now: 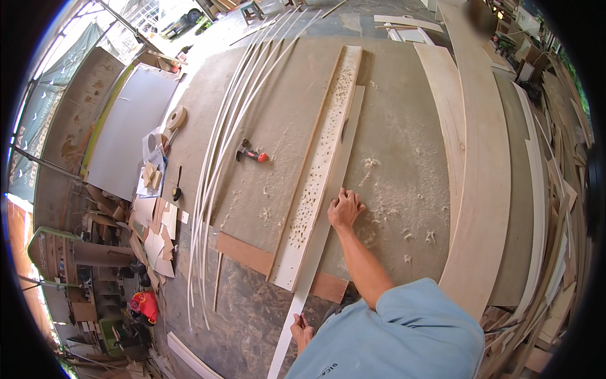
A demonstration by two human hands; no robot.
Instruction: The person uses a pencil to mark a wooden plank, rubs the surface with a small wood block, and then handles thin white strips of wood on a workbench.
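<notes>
A long, narrow white strip (305, 295) lies against the right side of a white board (312, 183) that is dotted with many holes and edged with thin wood. My right hand (344, 210) bends its fingers over the strip's right edge, about midway along. Lower down, close to my body, my left hand (302, 331) pinches the strip's near end at its edge. A small dark spot shows at its fingertips, too small to make out. Left of the board lies a hammer (251, 153) with a red-ended handle.
Thin white strips (228, 126) run lengthwise at the left of the dusty worktable (404, 114). Farther left are a tape roll (177, 117), a dark slim tool (177, 186) and board scraps (158, 243). Long wooden panels (483, 158) line the right. Shavings (371, 163) litter the tabletop.
</notes>
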